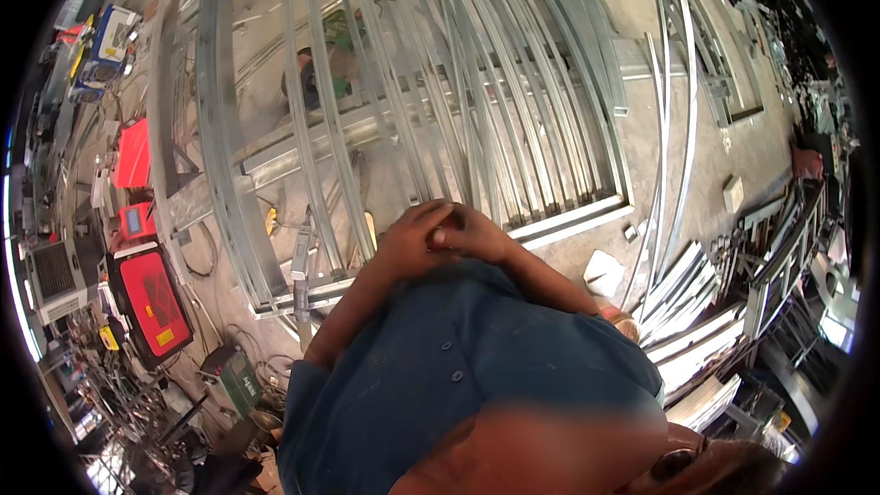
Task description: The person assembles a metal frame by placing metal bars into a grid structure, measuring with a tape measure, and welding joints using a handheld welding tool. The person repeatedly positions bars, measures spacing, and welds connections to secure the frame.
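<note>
My left hand (pixel 409 242) and my right hand (pixel 478 236) are clasped together in front of my blue shirt. Their fingers are bent and overlap, and no object shows in either one. Part of the fingers is hidden where the hands cover each other. Just beyond them lies a large metal frame (pixel 576 218) with many long, parallel grey bars (pixel 390 105). The near edge of this frame runs behind my hands and forearms.
Beneath the bars, partly hidden, a person (pixel 316 78) is low down. A red-topped machine (pixel 158 304), a red box (pixel 137 220) and a green box (pixel 238 383) stand left among cables. Metal lengths (pixel 683 298) are stacked right, near long strips (pixel 678 128).
</note>
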Demonstrator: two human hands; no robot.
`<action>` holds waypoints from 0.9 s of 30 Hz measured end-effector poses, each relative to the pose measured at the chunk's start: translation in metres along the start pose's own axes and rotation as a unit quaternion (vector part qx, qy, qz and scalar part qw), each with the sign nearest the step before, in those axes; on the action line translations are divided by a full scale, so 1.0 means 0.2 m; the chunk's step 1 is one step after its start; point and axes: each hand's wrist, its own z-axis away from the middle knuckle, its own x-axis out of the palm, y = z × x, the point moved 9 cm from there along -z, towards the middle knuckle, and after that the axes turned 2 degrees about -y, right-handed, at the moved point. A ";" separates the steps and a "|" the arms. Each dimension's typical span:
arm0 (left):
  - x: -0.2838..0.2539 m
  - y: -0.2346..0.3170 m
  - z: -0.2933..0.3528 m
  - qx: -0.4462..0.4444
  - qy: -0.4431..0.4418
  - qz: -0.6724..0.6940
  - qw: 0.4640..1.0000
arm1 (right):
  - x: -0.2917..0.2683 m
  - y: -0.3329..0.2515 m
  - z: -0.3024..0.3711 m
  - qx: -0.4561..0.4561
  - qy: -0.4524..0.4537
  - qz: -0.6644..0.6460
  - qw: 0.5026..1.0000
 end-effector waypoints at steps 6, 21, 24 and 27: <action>0.02 -0.05 0.12 -0.024 -0.044 0.070 0.996 | 0.00 0.07 0.14 0.093 0.023 -0.086 0.992; -0.02 -0.24 0.31 -0.108 -0.073 0.100 0.986 | -0.15 0.10 0.11 0.049 0.152 0.279 0.947; -0.01 -0.37 0.38 -0.187 -0.017 0.098 0.977 | -0.59 0.10 0.15 0.018 0.423 0.511 0.748; 0.01 -0.41 0.38 -0.203 0.018 0.098 0.974 | -0.70 0.24 -0.04 0.160 0.328 0.494 0.789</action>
